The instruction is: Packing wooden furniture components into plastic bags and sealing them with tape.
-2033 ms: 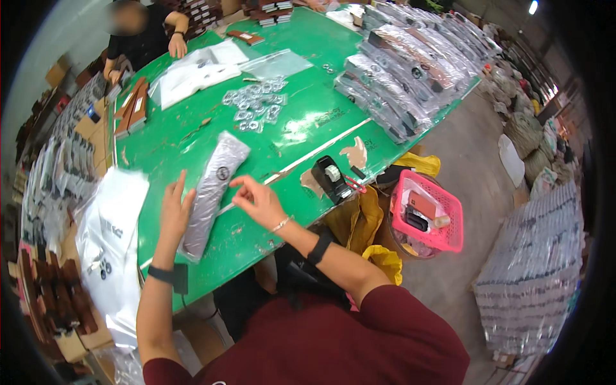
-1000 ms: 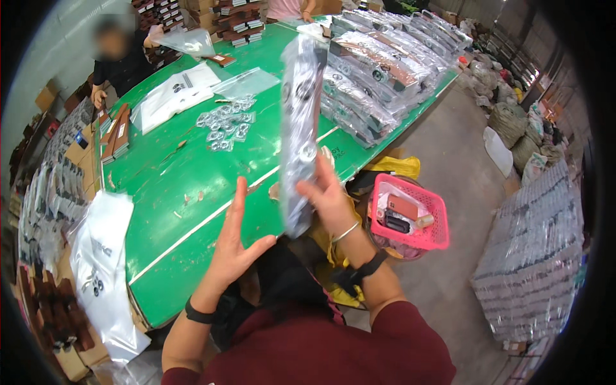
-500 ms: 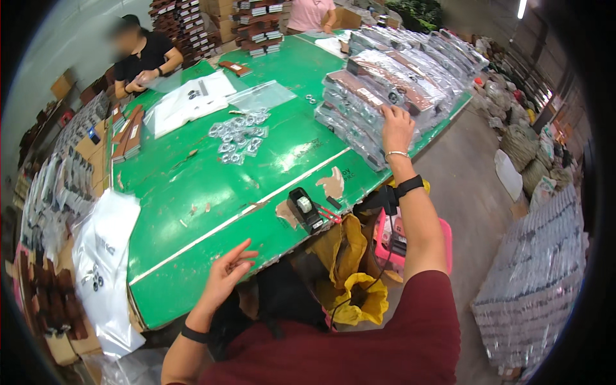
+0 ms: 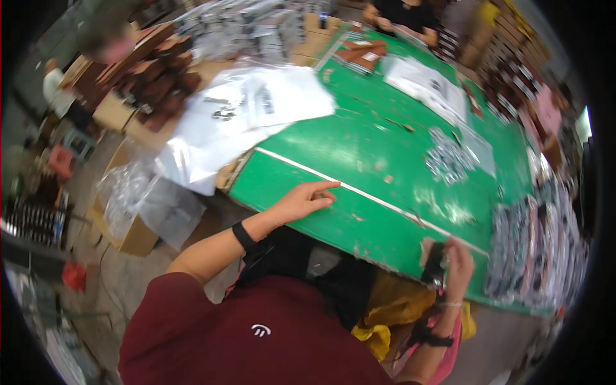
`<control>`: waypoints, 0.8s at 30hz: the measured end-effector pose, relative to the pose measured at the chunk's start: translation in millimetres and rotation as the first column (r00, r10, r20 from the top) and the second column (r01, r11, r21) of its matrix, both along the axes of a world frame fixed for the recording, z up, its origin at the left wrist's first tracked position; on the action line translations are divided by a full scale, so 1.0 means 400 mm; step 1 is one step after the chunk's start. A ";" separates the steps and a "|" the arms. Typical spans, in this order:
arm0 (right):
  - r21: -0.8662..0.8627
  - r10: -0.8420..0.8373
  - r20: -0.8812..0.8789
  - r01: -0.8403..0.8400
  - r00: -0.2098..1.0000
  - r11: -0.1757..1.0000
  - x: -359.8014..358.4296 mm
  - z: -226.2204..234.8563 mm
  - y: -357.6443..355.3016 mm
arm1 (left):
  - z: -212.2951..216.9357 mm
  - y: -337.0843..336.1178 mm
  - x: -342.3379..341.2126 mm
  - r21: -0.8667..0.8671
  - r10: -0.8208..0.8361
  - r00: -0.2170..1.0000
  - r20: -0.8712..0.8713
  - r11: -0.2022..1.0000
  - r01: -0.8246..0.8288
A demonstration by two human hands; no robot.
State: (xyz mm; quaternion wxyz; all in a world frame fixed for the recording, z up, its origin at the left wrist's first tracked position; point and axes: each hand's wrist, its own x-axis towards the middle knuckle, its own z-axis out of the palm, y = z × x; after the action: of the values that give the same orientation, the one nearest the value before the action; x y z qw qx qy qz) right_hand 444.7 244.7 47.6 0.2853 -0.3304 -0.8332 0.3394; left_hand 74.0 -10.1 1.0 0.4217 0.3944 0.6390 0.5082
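Note:
My left hand (image 4: 303, 201) is over the near part of the green table (image 4: 359, 154), index finger stretched out and thumb apart, with nothing in it. Farther right, my right hand (image 4: 458, 268) is smeared by motion beside a black tape dispenser (image 4: 434, 264) near the table's front edge. Whether its fingers touch or hold anything is not clear. Right of that hand stands a stack of plastic-bagged brown pieces (image 4: 532, 250). Small clear packets with rings (image 4: 449, 157) lie in a heap farther back.
White plastic bags (image 4: 263, 106) overhang the table's left end. Below them stands a carton with crumpled clear plastic (image 4: 144, 202). A flat white stack (image 4: 427, 86) and brown pieces (image 4: 366, 58) lie at the back, near another person (image 4: 401, 16). Yellow sacks (image 4: 378, 333) hang beneath the front edge.
The view has swung left. My right hand has left the bagged stack and come down beside the tape dispenser. My left hand has moved forward, over the table.

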 end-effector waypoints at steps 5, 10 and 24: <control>-0.079 0.271 -0.008 -0.271 0.962 0.959 -0.220 -0.105 -0.170 | 0.012 -0.214 -0.118 0.068 0.298 0.944 -0.143 0.954 -0.291; -0.237 0.305 -0.039 -0.306 0.951 0.922 -0.304 -0.111 -0.223 | 0.065 -0.644 -0.360 0.263 0.805 0.330 -0.493 0.500 -0.825; -0.248 0.526 -0.037 -0.518 0.850 0.819 -0.539 -0.071 -0.378 | -0.034 -0.910 -0.088 -0.160 0.437 0.155 -0.886 0.027 -0.987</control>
State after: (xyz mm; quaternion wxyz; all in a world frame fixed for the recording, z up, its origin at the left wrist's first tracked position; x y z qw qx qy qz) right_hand 229.3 93.5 19.0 0.1238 -0.1282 -0.8470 0.5008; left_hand 38.8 -374.1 -12.7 -0.0631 -0.1148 0.9779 0.1632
